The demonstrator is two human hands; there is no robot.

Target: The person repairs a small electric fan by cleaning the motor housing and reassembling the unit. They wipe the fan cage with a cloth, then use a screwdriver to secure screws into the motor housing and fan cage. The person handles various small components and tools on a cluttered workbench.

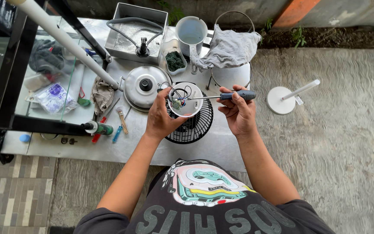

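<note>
Nearest the camera, two bare forearms reach out over a pale work surface (109, 147). One left hand (160, 116) and one right hand (239, 113) are at work. Between them stands one round white plastic motor housing with coloured wires (186, 100), seated on one black wire fan grille (195, 125) that rests on the surface. The left hand wraps the housing's left side, its fingers curled and pressed against the rim, with the thumb at the top edge. The right hand lies just right of the housing, its fingers closed in a pinch around the dark blue handle of one screwdriver (234, 95); the thin metal shaft runs leftward and its tip sits inside the housing among the wires.

To the left of the hands lie several small hand tools, among them one green-and-white can (98, 128). Just beyond the left hand sits one round metal lid with a black knob (145, 86). Farther back stand one grey metal tray holding a mesh and a cable (136, 32), one small tub of dark green material (175, 61), one white plastic jug (191, 32) and one grey cloth (229, 50) draped over a wire ring. On the concrete floor to the right stands one white round base with a pole (284, 99).
</note>
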